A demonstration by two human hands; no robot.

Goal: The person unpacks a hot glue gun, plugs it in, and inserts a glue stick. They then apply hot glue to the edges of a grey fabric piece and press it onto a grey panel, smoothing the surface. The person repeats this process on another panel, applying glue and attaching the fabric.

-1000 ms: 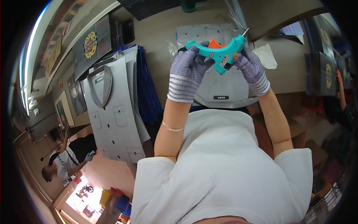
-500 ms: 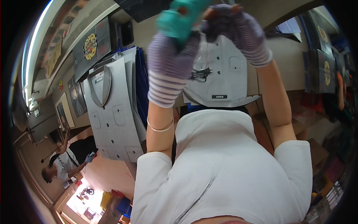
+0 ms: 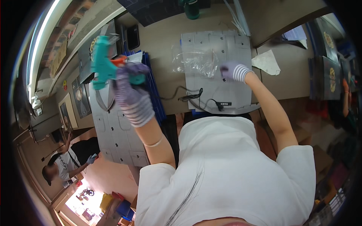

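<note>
My left hand [image 3: 132, 83], in a purple glove with white-striped cuff, grips a teal gun-shaped tool [image 3: 102, 62] with an orange trigger-like part. It is raised above the shirt-shaped stack on the left. A black cord [image 3: 190, 95] lies in loops on the near part of a grey shirt-shaped card [image 3: 235, 49] in front of me. My right hand [image 3: 234, 72], gloved alike, is low over that card at the right edge of a crumpled clear plastic bag [image 3: 194, 62]. Its fingers are blurred, so whether they pinch the bag is unclear.
More grey shirt-shaped pieces [image 3: 113, 132] with blue edges [image 3: 152, 86] stand at the left. A dark phone-like slab [image 3: 132, 37] and a green bottle [image 3: 192, 10] are farther off. A torn white sheet [image 3: 267, 62] lies at the right. Another person [image 3: 64, 162] works at far left.
My left hand has swung left and nearer with the teal tool, drawing the cord along. My right hand has come down from beside the tool to the card by the plastic bag.
</note>
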